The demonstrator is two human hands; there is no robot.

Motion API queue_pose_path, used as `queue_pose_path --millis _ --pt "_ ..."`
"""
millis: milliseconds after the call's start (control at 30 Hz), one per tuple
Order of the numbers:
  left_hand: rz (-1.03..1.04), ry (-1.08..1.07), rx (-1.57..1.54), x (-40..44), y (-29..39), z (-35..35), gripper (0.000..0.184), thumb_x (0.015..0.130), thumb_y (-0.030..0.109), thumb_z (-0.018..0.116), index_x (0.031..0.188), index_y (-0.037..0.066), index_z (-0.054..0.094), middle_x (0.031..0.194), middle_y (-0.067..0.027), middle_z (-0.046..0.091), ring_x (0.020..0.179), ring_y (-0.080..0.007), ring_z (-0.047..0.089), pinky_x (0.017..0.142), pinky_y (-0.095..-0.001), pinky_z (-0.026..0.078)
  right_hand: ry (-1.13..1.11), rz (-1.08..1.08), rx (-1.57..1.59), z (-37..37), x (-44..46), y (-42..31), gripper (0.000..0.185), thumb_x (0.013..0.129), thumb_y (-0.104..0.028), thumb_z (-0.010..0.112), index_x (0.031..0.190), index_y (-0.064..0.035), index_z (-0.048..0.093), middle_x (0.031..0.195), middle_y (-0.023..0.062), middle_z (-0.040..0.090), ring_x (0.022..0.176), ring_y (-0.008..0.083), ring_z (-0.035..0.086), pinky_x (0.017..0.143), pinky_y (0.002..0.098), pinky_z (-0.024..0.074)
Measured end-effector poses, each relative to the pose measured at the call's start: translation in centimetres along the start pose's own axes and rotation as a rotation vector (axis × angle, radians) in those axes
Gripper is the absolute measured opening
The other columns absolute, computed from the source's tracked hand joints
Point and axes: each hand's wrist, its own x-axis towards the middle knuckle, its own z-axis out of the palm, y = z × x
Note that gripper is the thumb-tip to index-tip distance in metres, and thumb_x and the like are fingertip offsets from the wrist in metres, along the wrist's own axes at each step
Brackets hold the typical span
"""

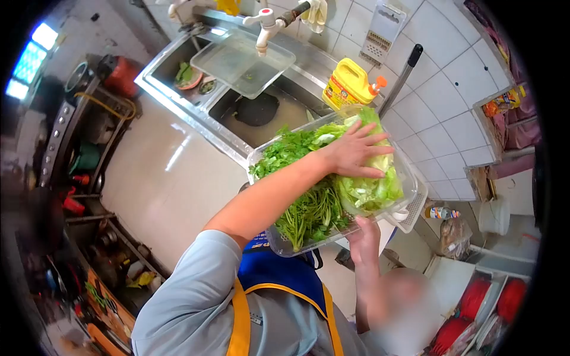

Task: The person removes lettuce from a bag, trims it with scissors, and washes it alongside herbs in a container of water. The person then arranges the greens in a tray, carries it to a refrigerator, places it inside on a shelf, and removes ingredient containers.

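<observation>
A clear plastic bin (320, 240) in front of me carries leafy green herbs (291, 148), a bunch of thin green stems (312, 213) and pale green lettuce (377, 193). My left hand (358, 151) lies across the lettuce with its fingers spread, pressing on the leaves. At the bin's near right edge, my right hand (363, 237) grips the rim from outside and below; the thumb shows, while the other fingers are partly hidden.
A steel sink (237, 142) with cloudy water and a dark round item lies beyond the bin. A clear lid (243, 62) rests over it, beneath a tap (265, 32). A yellow jug (350, 83) stands behind. A white perforated tray (419, 207) sits at right.
</observation>
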Motion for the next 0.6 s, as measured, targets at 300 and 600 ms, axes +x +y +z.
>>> queue_pose_path --millis 300,600 --pt "0.268 -0.048 -0.550 3.0 0.5 0.0 0.065 0.080 0.058 0.054 0.133 0.021 0.045 0.144 -0.0131 0.032 0.135 -0.0406 0.020 0.110 -0.0553 0.008 0.621 -0.177 0.024 7.6 -4.4 0.3 0.055 0.080 -0.008 0.057 0.131 0.0007 0.036 0.122 0.0132 0.047 0.108 0.0271 0.050 0.089 0.0452 0.0447" --pt "0.341 0.102 -0.899 4.8 3.3 -2.4 0.066 0.076 0.053 0.062 0.131 0.019 0.048 0.143 -0.0127 0.034 0.135 -0.0401 0.020 0.109 -0.0563 0.011 0.905 -0.245 -0.211 14.6 -7.4 -4.4 0.050 0.081 -0.009 0.059 0.125 0.0037 0.040 0.116 0.0119 0.050 0.102 0.0230 0.051 0.085 0.0385 0.0448"
